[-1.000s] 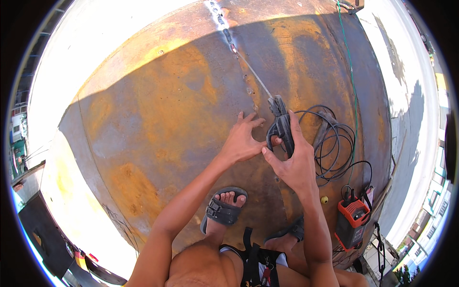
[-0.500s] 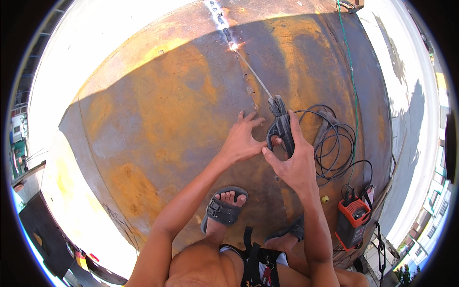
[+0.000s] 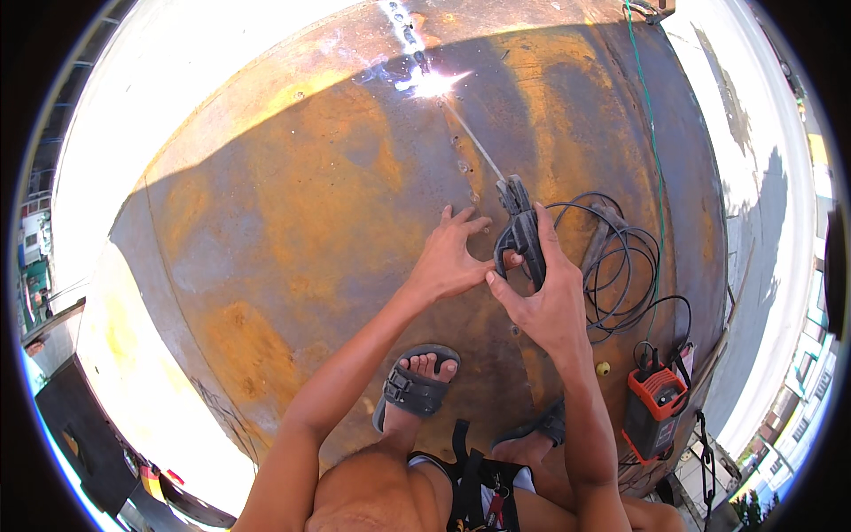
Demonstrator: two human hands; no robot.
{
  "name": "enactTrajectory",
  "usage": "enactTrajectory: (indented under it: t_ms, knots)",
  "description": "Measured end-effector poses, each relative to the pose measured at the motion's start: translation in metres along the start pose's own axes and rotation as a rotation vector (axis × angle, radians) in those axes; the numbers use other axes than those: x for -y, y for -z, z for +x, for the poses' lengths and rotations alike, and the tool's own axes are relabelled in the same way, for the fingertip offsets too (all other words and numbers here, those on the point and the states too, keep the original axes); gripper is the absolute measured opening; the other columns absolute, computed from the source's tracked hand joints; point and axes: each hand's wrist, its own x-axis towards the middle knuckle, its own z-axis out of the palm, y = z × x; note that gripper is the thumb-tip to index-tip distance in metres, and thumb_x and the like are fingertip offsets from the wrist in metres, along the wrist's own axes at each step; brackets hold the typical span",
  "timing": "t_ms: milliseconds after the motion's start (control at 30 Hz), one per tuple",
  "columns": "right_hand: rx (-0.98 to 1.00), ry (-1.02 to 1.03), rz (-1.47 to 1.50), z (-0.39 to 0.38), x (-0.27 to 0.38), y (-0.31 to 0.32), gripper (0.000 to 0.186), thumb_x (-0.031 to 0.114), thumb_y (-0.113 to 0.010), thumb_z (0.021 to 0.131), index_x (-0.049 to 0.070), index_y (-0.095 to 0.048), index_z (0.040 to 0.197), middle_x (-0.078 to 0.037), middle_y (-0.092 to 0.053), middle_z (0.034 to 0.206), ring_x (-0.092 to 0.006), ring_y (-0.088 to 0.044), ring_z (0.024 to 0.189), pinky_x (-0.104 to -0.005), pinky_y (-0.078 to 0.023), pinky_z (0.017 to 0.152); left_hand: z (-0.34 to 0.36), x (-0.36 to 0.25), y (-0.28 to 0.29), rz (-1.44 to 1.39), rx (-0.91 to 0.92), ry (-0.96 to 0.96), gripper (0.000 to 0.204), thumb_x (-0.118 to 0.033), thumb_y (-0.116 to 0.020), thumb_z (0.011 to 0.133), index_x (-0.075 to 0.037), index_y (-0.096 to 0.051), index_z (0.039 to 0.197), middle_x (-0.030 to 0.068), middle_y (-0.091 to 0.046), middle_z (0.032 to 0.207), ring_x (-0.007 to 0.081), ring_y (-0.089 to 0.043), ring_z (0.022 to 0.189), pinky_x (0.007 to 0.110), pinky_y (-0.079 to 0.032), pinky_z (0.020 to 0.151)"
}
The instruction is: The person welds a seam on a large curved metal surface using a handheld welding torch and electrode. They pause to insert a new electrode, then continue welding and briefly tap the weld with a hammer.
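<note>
My right hand [image 3: 551, 297] grips a black electrode holder [image 3: 525, 232], its thumb and fingers wrapped round the handle. A thin grey welding rod [image 3: 479, 146] runs from the holder's jaws up and to the left. At the rod's far tip a bright white arc [image 3: 433, 84] glows with sparks and a little smoke, on a seam of the rusty steel plate [image 3: 301, 195]. Several dark weld spots [image 3: 409, 37] line the seam beyond it. My left hand [image 3: 459, 257] has its fingers spread just above the plate, the thumb side against the holder's lever.
A coiled black cable [image 3: 625, 266] lies right of my right hand. An orange and black welding machine [image 3: 654, 412] stands at the lower right. A green cord [image 3: 654, 151] crosses the right side. My sandalled foot [image 3: 417, 381] rests on the plate; a small yellow object [image 3: 603, 369] lies nearby.
The small glow at the rod's tip has grown into a wide, bright arc with sparks and smoke. My hands and the holder have hardly moved.
</note>
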Motion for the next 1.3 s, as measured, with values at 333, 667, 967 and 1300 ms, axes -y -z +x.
enactTrajectory:
  t_ms: [333,667,967,1300]
  knots:
    - [0.041,-0.113,0.015,0.000,0.010,0.003,0.104,0.022,-0.089,0.083,-0.001,-0.036,0.169,-0.027,-0.075,0.125,-0.0425,-0.076,0.113,-0.0458,-0.058,0.098,-0.001,0.001,0.001,-0.008,0.008,-0.001,0.110,-0.078,-0.089,0.069,-0.001,-0.070,0.145,0.0335,-0.046,0.166,0.0614,-0.028,0.159,0.066,-0.036,0.126]
    - [-0.049,-0.019,0.029,-0.014,-0.008,-0.006,0.104,0.021,-0.090,0.082,-0.003,-0.037,0.168,-0.026,-0.075,0.124,-0.0422,-0.076,0.112,-0.0450,-0.059,0.097,-0.005,0.001,-0.003,0.044,0.004,-0.028,0.112,-0.077,-0.090,0.065,-0.001,-0.070,0.145,0.0297,-0.045,0.169,0.0617,-0.025,0.160,0.068,-0.034,0.126]
    - [-0.023,-0.002,0.002,-0.009,-0.006,-0.007,0.102,0.021,-0.089,0.084,-0.002,-0.035,0.168,-0.029,-0.074,0.128,-0.0445,-0.075,0.115,-0.0467,-0.059,0.098,-0.008,0.001,-0.003,0.066,0.004,-0.018,0.093,-0.062,-0.091,0.076,-0.007,-0.069,0.148,0.0281,-0.046,0.169,0.0561,-0.027,0.162,0.064,-0.035,0.127]
    - [-0.008,0.001,0.001,-0.007,-0.007,-0.006,0.102,0.022,-0.088,0.085,-0.001,-0.035,0.169,-0.030,-0.073,0.129,-0.0461,-0.075,0.116,-0.0481,-0.059,0.098,-0.007,0.001,-0.001,0.044,0.007,-0.009,0.094,-0.063,-0.091,0.075,-0.007,-0.069,0.148,0.0286,-0.046,0.169,0.0554,-0.027,0.162,0.063,-0.035,0.128]
